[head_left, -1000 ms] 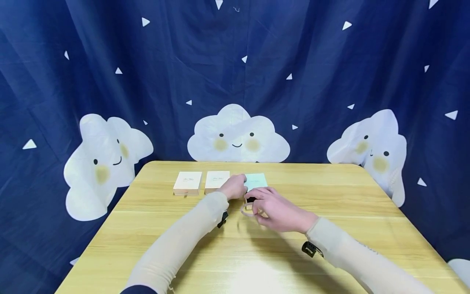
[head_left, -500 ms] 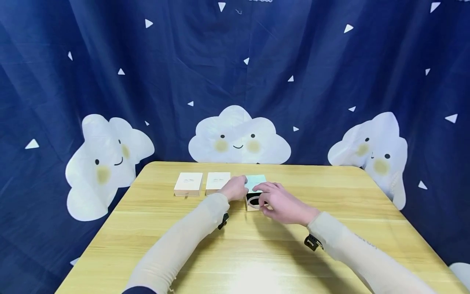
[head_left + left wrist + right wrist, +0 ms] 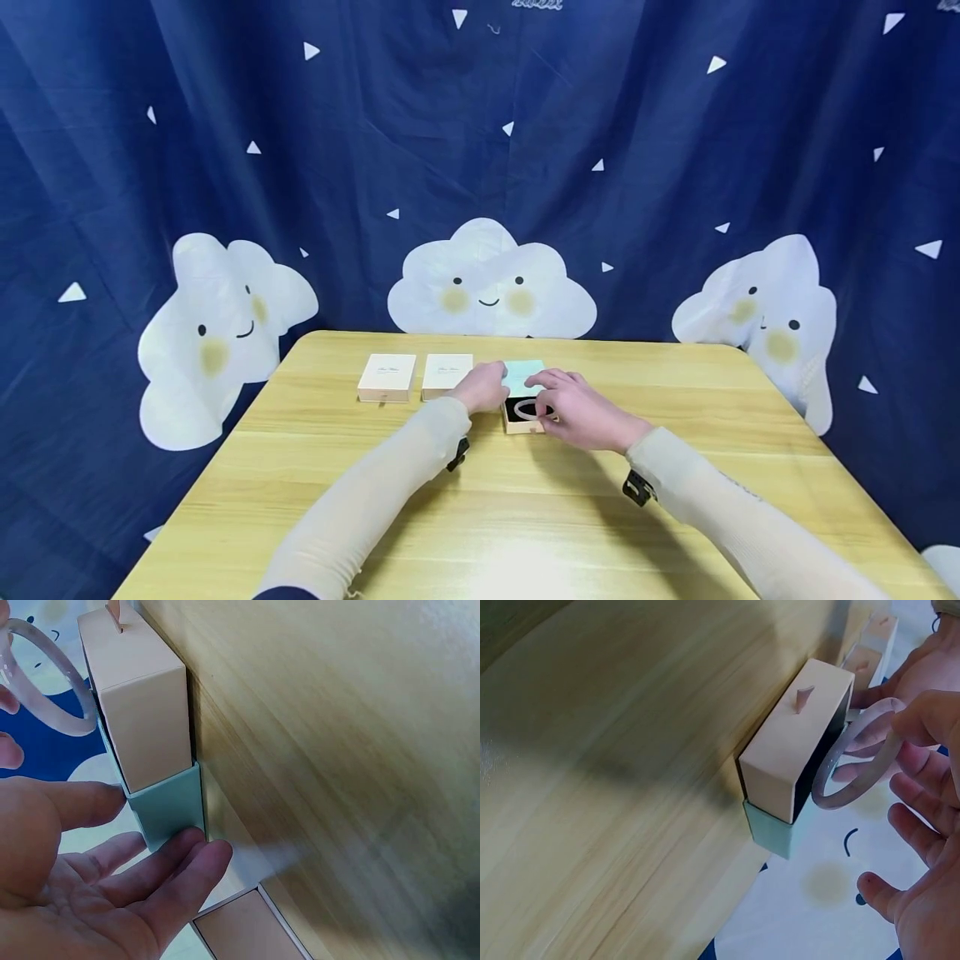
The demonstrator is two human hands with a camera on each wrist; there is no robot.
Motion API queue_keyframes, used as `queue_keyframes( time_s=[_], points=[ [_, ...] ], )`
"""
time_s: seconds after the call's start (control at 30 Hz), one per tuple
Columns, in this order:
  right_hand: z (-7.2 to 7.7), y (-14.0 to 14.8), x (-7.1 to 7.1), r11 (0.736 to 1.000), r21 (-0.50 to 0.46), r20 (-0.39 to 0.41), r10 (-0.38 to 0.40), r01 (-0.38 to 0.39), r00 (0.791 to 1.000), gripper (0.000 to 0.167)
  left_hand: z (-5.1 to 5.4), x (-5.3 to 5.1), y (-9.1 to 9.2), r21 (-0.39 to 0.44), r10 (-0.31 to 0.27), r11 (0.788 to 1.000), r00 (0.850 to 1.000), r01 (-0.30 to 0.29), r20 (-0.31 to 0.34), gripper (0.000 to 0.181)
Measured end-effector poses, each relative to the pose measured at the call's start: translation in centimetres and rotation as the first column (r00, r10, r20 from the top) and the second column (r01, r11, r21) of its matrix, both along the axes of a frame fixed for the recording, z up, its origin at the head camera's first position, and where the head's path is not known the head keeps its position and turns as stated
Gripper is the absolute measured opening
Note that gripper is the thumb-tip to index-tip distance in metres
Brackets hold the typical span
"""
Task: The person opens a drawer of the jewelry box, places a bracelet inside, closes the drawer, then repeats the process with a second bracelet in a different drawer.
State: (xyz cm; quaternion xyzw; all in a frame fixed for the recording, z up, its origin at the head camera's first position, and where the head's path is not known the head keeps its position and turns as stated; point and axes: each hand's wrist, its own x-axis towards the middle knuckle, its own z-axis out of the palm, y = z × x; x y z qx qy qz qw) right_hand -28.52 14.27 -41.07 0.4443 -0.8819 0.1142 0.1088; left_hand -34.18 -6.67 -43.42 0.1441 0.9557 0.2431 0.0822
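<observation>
A pale translucent bangle is pinched between thumb and forefinger of my right hand; the other fingers are spread. It tilts over the black-lined drawer of a small gift box, close to the lining; whether it touches cannot be told. The drawer is pulled out toward me, with a pink ribbon tab on its front. Behind it lies the mint-green sleeve, its far part still around the drawer's back. My left hand holds this sleeve on its left side, thumb on top and fingers along the side.
Two closed white boxes with small print stand in a row left of the mint one: a nearer white box by my left wrist and a farther white box. The wooden table ends at a dark blue cloud-patterned curtain.
My right hand has carried the bangle from in front of the box up and right, over the drawer. The left hand stays on the sleeve. The head view has tilted slightly.
</observation>
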Motion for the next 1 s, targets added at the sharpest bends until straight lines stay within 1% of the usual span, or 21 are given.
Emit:
queue_keyframes(
  time_s=[0.17,0.33,0.53,0.7,0.83,1.0],
  points=[
    [-0.1,0.0,-0.3,1.0,0.016,0.026,-0.017,0.016,1.0,0.018,0.0,-0.1,0.0,-0.017,-0.004,1.0,1.0,0.004,-0.003,0.043],
    [-0.3,0.1,-0.6,0.999,0.023,0.028,-0.029,0.028,0.999,0.018,0.0,-0.1,0.1,-0.014,0.0,1.0,1.0,0.0,0.005,0.043],
    [-0.8,0.1,-1.1,0.999,0.031,0.012,-0.036,0.035,0.999,0.016,0.1,0.0,0.0,-0.01,0.0,1.0,1.0,0.0,0.007,0.043],
    [-1.4,0.1,-1.6,0.999,0.025,-0.008,-0.025,0.025,1.0,0.019,0.2,0.1,0.0,-0.001,0.0,1.0,1.0,0.0,0.008,0.043],
    [-1.8,0.0,-1.9,0.999,0.022,-0.019,-0.022,0.023,1.0,0.018,0.2,0.2,0.0,0.002,0.002,1.0,1.0,-0.002,0.013,0.044],
    [-2.3,-0.1,-2.1,0.999,0.028,0.013,-0.04,0.039,0.999,0.016,0.3,0.4,0.0,0.0,0.0,1.0,1.0,0.0,0.009,0.044]
  ],
)
